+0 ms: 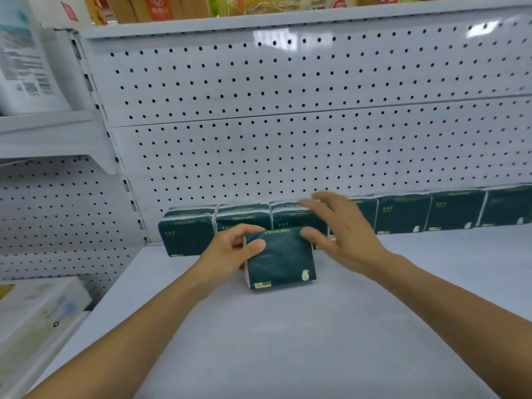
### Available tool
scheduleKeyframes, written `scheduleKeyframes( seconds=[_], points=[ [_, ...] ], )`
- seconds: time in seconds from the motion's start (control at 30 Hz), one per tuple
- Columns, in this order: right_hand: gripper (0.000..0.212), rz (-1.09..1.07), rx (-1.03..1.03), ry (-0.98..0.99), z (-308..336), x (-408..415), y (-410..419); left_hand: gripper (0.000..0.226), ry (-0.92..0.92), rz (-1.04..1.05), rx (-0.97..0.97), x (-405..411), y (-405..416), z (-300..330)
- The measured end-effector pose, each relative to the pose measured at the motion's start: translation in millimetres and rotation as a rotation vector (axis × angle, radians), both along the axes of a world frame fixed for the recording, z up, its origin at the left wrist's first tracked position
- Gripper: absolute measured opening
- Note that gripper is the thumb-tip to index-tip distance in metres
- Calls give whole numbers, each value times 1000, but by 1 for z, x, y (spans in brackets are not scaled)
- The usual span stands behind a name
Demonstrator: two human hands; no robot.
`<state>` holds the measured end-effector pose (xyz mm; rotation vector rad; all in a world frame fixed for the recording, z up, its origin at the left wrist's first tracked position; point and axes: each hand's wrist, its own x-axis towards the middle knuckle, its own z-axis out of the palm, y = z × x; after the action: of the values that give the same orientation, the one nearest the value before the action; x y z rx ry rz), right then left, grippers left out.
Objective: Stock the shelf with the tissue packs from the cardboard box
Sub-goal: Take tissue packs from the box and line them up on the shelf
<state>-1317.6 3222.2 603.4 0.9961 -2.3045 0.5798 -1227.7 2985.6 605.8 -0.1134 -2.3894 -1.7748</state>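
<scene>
The tissue pack wears soft, faintly shiny dark green plastic film. The shelf looks smooth painted metal, the far pegboard glossy.

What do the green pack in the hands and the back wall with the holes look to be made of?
Green pack: probably tissue in thin, soft plastic film with a slight sheen; its surface wrinkles and white layers show at the side.
Back wall: likely painted sheet metal, glossy white; it reflects the ceiling lights and has even rows of punched holes.

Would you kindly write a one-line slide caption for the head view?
Left hand holds a green tissue pack on the shelf; open right hand steadies it.
</scene>
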Motion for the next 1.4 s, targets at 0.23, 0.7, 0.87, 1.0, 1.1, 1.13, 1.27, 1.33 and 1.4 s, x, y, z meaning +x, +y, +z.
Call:
scheduleKeyframes(
  seconds=[0.23,0.7,0.87,1.0,1.1,1.13,1.27,1.33,1.4],
  points=[
    [67,93,254,-106,-14,20,53,19,117,-6,-214,-10,67,-14],
    [62,-124,110,108,-30,-46,108,90,461,280,-1440,-79,53,-32],
    [57,-124,102,133,-26,-63,91,93,534,332,-1458,-86,57,-29],
    [57,-153,110,117,-28,-68,84,94,551,333,-1470,-89,56,-28],
    [57,-174,116,134,-28,-65,83,92,551,337,-1454,-90,56,-28],
    [57,-191,127,139,-28,-64,82,92,531,330,-1452,-90,56,-27],
    [57,-311,237,90,-18,-50,72,87,373,248,-1478,-85,61,-19],
    [60,-373,271,34,-8,-35,66,87,307,225,-1465,-79,65,-8],
    [62,-403,252,21,6,-16,60,87,286,230,-1442,-66,69,5]
  ],
)
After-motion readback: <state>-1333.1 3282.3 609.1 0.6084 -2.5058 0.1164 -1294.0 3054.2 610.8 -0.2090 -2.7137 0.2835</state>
